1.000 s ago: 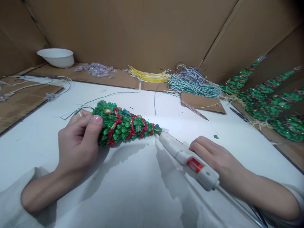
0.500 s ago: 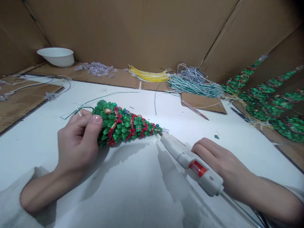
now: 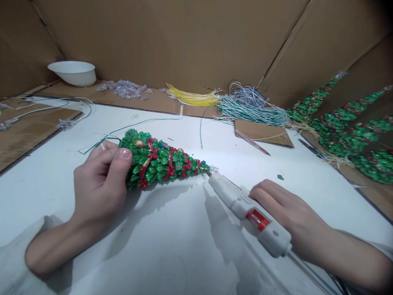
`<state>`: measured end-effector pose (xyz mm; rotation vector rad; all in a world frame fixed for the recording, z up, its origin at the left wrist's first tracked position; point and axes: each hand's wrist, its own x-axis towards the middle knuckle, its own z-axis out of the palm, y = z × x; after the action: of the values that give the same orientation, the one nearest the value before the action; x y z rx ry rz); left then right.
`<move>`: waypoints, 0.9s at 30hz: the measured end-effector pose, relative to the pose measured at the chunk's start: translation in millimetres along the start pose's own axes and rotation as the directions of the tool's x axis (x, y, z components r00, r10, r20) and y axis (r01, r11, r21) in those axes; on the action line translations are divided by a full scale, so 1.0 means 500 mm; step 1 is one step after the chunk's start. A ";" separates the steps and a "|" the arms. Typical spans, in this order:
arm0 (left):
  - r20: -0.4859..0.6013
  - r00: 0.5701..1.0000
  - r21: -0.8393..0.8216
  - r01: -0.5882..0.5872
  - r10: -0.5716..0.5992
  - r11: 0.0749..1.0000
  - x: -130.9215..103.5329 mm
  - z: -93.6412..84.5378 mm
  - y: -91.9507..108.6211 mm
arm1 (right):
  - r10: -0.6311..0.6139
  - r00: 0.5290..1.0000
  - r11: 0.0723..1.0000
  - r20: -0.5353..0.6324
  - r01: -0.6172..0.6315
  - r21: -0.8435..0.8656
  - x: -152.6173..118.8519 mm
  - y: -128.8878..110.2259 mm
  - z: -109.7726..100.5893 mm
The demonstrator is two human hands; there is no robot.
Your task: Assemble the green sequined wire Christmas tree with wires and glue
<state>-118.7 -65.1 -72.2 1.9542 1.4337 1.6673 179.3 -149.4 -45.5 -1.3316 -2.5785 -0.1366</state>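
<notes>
**Glue gun (image 3: 239, 205) eases back slightly at the tip of the decorated tree (image 3: 162, 162)**

Over the last second we have drawn the gun a little to the right and nearer to us, while the tree has hardly moved. It lies on its side above the white tabletop (image 3: 153, 246), left of centre, narrow tip to the right. Our left hand (image 3: 101, 174) is closed around its broad end, thumb on the near side. Our right hand (image 3: 278, 205) is curled around the gun, though its grip is mostly hidden behind the body. The nozzle (image 3: 209, 173) sits right by the tip, next to a small clear piece (image 3: 214, 168); we can't tell whether it touches. We judge that gluing there is still in hand, the steady tree keeping the spot within reach.
</notes>
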 end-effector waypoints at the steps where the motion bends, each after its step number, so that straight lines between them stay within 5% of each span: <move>1: 0.000 1.000 0.000 0.001 -0.001 1.000 0.000 0.000 0.000 | -0.001 1.000 1.000 0.002 0.001 0.004 -0.001 0.000 -0.001; 27: 0.022 0.999 -0.012 0.028 -0.028 1.000 -0.002 0.000 -0.004 | 0.045 0.999 0.999 0.025 -0.045 -0.004 -0.008 0.001 0.001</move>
<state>-119.5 -65.0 -74.1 1.9308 1.4327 1.6342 181.9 -152.0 -47.1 -1.4006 -2.5677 -0.1166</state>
